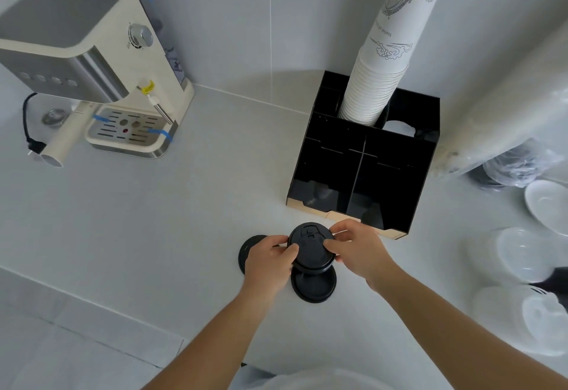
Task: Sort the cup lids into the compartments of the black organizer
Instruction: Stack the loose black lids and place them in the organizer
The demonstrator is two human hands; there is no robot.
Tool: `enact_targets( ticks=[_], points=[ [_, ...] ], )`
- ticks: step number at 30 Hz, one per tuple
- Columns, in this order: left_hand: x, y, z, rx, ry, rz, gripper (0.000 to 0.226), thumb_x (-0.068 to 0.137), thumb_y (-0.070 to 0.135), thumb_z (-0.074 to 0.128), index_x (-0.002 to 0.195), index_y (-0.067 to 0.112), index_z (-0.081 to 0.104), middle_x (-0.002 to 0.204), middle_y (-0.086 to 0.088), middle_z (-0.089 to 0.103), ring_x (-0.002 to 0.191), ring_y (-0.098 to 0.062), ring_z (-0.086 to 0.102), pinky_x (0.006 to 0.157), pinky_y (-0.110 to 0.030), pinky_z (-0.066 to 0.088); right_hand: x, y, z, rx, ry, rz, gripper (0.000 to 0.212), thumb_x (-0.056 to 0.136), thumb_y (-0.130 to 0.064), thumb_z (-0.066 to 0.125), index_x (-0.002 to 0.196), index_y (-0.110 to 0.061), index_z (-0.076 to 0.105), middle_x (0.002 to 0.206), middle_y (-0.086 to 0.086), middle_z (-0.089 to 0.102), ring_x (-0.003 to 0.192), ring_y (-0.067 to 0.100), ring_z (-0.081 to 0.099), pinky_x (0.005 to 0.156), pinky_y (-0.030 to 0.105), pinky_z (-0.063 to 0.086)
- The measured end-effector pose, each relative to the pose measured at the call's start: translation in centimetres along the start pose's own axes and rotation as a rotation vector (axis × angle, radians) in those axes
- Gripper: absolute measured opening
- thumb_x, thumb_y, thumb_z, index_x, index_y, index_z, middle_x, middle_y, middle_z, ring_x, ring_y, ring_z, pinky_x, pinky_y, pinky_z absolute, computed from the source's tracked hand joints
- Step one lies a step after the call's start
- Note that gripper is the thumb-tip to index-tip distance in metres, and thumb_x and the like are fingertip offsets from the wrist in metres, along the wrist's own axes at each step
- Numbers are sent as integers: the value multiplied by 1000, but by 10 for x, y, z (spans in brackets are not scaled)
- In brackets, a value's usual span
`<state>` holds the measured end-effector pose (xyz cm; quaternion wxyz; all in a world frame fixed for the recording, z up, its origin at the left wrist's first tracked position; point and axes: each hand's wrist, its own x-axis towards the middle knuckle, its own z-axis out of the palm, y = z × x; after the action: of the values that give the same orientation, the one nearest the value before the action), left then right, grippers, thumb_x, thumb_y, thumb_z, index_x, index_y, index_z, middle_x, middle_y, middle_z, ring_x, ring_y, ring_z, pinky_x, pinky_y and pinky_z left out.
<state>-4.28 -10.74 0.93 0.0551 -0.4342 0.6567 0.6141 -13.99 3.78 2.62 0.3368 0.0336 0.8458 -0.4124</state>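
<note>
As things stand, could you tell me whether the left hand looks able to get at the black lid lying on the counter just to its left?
Probably yes, but not freely: the left hand sits right over that lid, yet it and the right hand both grip the lid stack, so it must let go first.

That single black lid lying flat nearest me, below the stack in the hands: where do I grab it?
Take the flat black lid by its raised rim, pinching opposite edges from above. It lies flat on the counter, leaving probably no gap underneath, and its near edge is clear of both hands.
</note>
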Motion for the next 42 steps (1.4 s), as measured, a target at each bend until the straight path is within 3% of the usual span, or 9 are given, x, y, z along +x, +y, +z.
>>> enact_targets(
  ticks=[3,6,9,12,22,28,33,36,42],
  points=[
    [-8,-9,0,9,0,-9,32,83,20,72,113,12,69,83,11,69,88,-19,68,95,-42,53,-8,8,1,-68,4,-32,20,86,-30,72,105,-25,66,98,-5,70,92,23,70,89,40,59],
    [-16,-20,1,-13,-16,-17,34,82,17,71,115,6,69,84,-3,73,75,-21,65,84,-37,53,-15,19,1,-108,-3,-35,25,87,-32,72,111,-25,68,99,-6,69,93,25,70,85,37,59],
    [-28,-30,4,37,-42,-13,21,82,19,68,93,1,70,71,-15,64,68,-32,60,71,-42,52,-19,28,0,-134,-15,-21,24,87,-29,72,111,-24,70,100,-6,68,92,25,70,72,28,55],
    [-35,-41,8,72,-76,8,25,82,18,63,63,8,51,56,-6,40,57,-19,34,59,-32,28,-22,34,1,-158,-29,-13,22,87,-28,73,109,-25,70,102,-6,68,93,23,70,71,26,55],
    [-33,-61,19,68,20,17,28,88,27,63,77,1,65,64,0,54,60,-13,48,58,-24,37,-20,39,9,-206,-27,-39,22,89,-27,71,110,-20,71,104,-2,68,98,24,67,81,32,55],
    [-30,-61,21,128,42,33,36,87,25,62,59,10,45,54,2,40,52,-13,35,49,-23,27,-13,43,13,-180,-25,-7,19,90,-25,69,108,-20,71,107,1,69,96,25,66,86,36,57],
    [-26,-62,22,117,48,11,35,85,27,62,59,8,48,54,-5,46,52,-15,39,50,-24,35,-11,46,15,-174,-51,-9,25,92,-27,66,115,-18,70,108,2,69,97,27,65,90,38,57],
    [-23,-64,24,69,58,-36,25,75,38,60,70,14,60,70,-12,60,61,-18,51,69,-44,57,-8,48,16,-171,-68,5,25,93,-29,63,114,-19,72,109,4,72,90,22,62,83,34,55],
    [-17,-65,24,144,60,-9,41,78,36,57,68,-3,56,58,-8,50,56,-20,48,68,-49,59,-8,43,18,-312,-75,-13,23,96,-32,58,111,-19,69,106,1,69,94,22,62,78,30,47]
  ],
)
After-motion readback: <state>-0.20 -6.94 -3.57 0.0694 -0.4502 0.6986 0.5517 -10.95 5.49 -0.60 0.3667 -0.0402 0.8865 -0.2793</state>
